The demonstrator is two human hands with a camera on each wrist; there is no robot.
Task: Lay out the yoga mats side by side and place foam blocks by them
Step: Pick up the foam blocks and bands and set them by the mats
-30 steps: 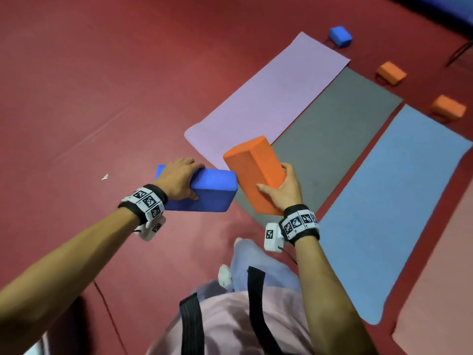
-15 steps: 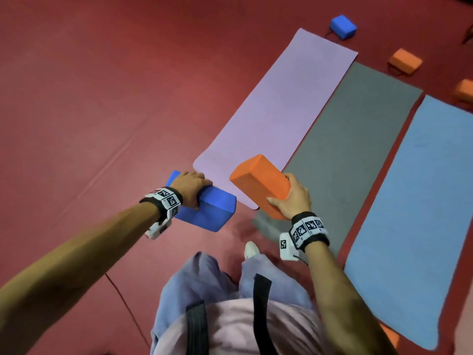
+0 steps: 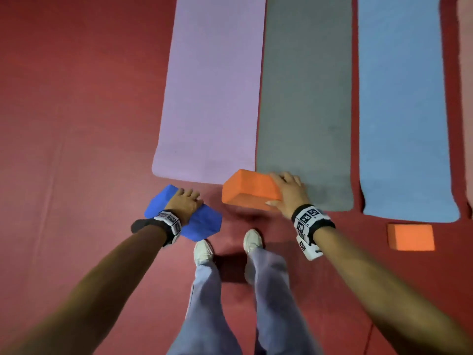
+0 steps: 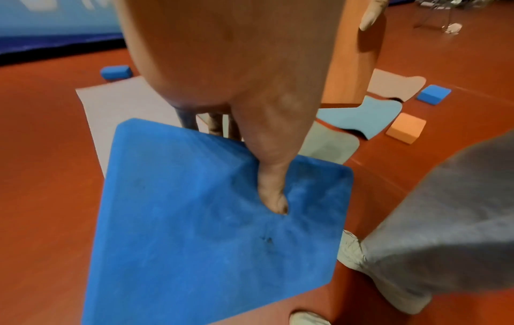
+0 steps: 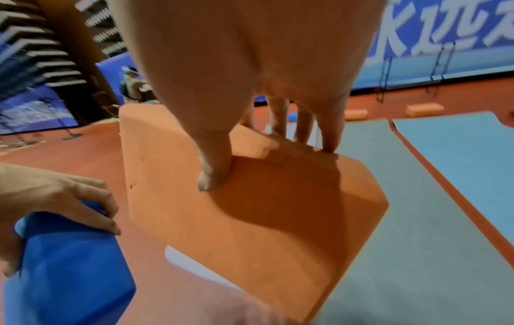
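A purple mat (image 3: 212, 93), a grey mat (image 3: 307, 98) and a blue mat (image 3: 401, 106) lie side by side on the red floor. My left hand (image 3: 184, 204) grips a blue foam block (image 3: 203, 222) (image 4: 211, 230) just below the purple mat's near end, thumb pressed into its face. My right hand (image 3: 288, 193) grips an orange foam block (image 3: 249, 192) (image 5: 250, 209) over the near left corner of the grey mat. Both blocks are tilted; whether either touches the floor is unclear. The left hand (image 5: 55, 195) with its blue block (image 5: 69, 270) also shows in the right wrist view.
Another orange block (image 3: 410, 237) lies on the floor below the blue mat. A pink mat edge (image 3: 466, 98) runs along the far right. My feet (image 3: 203, 252) stand just behind the blocks. More blocks (image 4: 406, 130) lie farther off.
The view has swung square to the mats' near ends. Both hands have carried their blocks lower and forward, down near the floor by the purple and grey mats.
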